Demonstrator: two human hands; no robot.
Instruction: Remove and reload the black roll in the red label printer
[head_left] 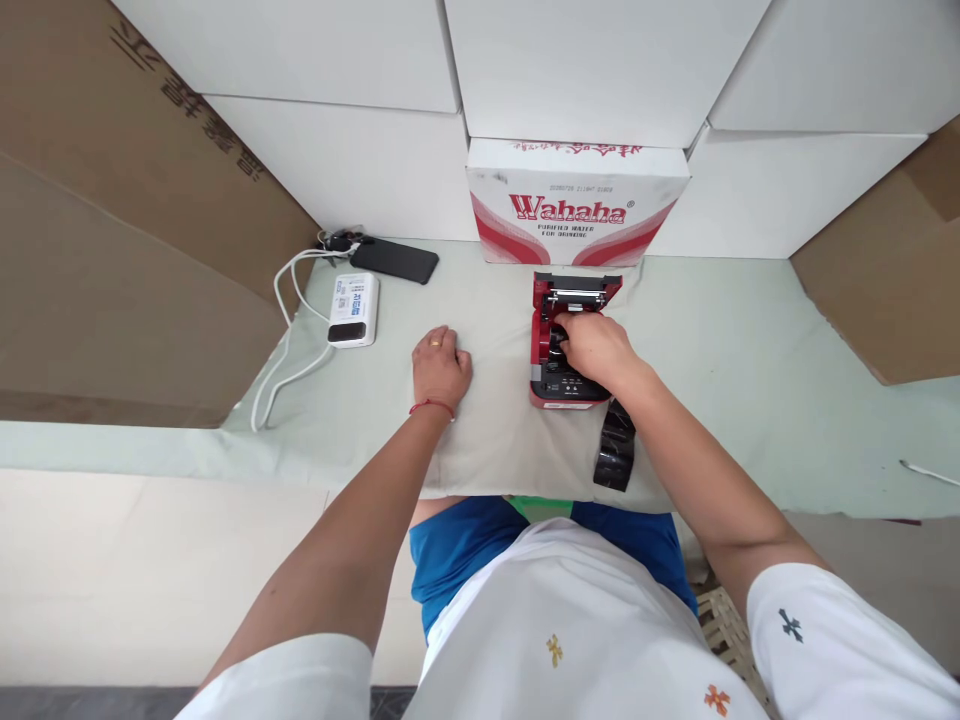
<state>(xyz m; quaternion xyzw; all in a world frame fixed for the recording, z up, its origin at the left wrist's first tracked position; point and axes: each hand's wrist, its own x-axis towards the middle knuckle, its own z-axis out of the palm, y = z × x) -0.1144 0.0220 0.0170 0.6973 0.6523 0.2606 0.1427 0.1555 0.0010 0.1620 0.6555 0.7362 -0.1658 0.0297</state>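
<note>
Nearest us, by the front edge of the pale, slightly wrinkled cloth (495, 440), lies a glossy black strip (616, 450), thin and creased like film; as we judge it, we do well not to drag our forearm across it. Just beyond sits the red-and-black device (568, 385), right of centre in front of us, its smooth plastic lid (577, 283) tipped up on the far side. Our left hand (441, 368) rests loosely curled, palm down on the cloth to the left, with nothing visible in it, though the palm is hidden; it would serve better steadying the casing. Our right hand (598, 345) reaches into the compartment, fingers bent; the tips are partly covered, so we cannot tell how far they are spread or whether they grip anything. Working in there seems to call for light fingertip pressure, a relaxed wrist and care around the shiny metal bar (577, 296) under the lid. Farther left are a rounded white power bank (352, 300), a limp white cable (279, 350) and a flat, matte black phone (397, 260). Behind stand the printed cardboard Wahaha carton (574, 210) and plain, square-edged white boxes (600, 65).
</note>
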